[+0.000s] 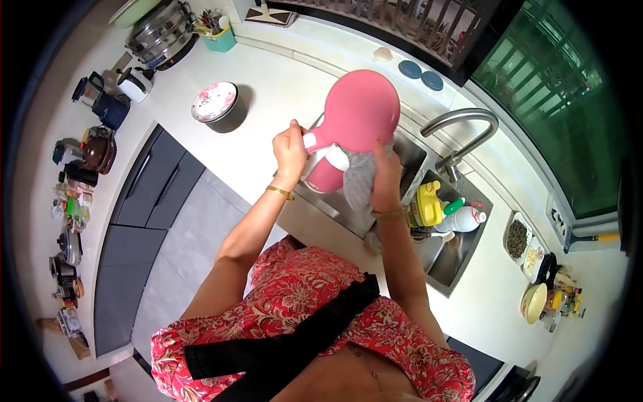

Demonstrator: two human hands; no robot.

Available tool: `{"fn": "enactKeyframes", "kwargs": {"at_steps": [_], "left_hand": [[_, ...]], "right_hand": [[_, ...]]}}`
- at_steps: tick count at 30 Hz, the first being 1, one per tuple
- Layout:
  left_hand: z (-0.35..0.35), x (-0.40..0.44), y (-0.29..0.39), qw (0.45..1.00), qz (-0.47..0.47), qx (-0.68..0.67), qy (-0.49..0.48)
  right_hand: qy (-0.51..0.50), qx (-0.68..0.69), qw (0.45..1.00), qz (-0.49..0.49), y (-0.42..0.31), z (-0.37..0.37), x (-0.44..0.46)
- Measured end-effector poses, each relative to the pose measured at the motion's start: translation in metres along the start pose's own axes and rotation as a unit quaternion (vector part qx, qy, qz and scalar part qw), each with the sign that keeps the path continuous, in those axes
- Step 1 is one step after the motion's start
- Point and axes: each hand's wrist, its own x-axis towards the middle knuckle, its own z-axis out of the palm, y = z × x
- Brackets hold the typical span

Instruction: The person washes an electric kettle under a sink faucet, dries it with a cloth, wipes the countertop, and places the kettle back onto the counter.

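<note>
My left hand (290,157) is closed round the pink-and-white handle of a pink pan (362,107), thumb up along the top. I have the pan raised over the steel sink (455,262), at its left basin, with the round pink face turned up toward me. My right hand (386,179) is at the pan's lower edge, its fingers blurred and partly curled, with some crumpled grey material (360,175) bunched beside them and hanging down — cloth or thin plastic, I cannot tell which. Nor can I tell how tightly those fingers are closed on it. Just below the handle, close to my left hand, is another pink piece (326,175) with a white part at its upper edge.

The curved tap (462,120) stands behind the sink, to the right of the pan. In the right basin, near my right wrist, are a yellow bottle (429,204) and a white bottle (462,220) with a red cap, a green piece (454,206) between them. Left of the sink, on the pale surface (288,74), a floral dish (214,100) sits on top of a grey pot (230,119), well apart from my hands. Far to the right lies a yellow bowl (534,303), near a white tray (517,238) of dark bits.
</note>
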Motion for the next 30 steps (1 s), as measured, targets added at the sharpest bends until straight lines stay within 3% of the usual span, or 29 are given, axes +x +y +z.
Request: {"fn": "enactKeyframes", "kwargs": {"at_steps": [3,4,5,6,8,15,22,26,28,30], "left_hand": [[-0.003,0.002,0.008,0.999,-0.007,-0.035,0.024],[-0.005,0.004,0.009,0.998,0.004,-0.042,0.039],[-0.007,0.01,0.001,0.992,-0.054,-0.108,0.042],[-0.009,0.014,-0.001,0.991,-0.055,-0.109,0.045],[-0.016,0.022,-0.001,0.966,-0.131,-0.204,0.089],[-0.034,0.051,-0.026,0.959,-0.137,-0.211,0.132],[-0.056,0.095,-0.077,0.955,-0.126,-0.235,0.126],[-0.058,0.12,-0.109,0.966,-0.099,-0.206,0.117],[-0.057,0.13,-0.121,0.953,-0.148,-0.248,0.089],[-0.054,0.135,-0.136,0.963,-0.16,-0.215,0.032]], "right_hand": [[0.011,-0.041,0.999,0.019,0.013,-0.004,-0.003],[0.027,0.001,0.997,0.076,0.014,-0.009,-0.003],[0.043,0.043,0.989,0.133,0.014,-0.014,-0.003],[0.041,0.041,0.989,0.134,0.012,-0.017,-0.004],[0.038,0.202,0.961,0.185,0.007,-0.016,-0.006],[-0.003,0.213,0.968,0.135,0.006,0.02,-0.001],[0.026,0.166,0.984,0.055,0.036,0.077,0.035],[0.097,0.118,0.988,-0.014,0.06,0.113,0.056],[0.136,0.015,0.987,-0.085,0.076,0.126,0.061],[0.09,-0.304,0.946,-0.067,0.096,0.122,0.067]]}}
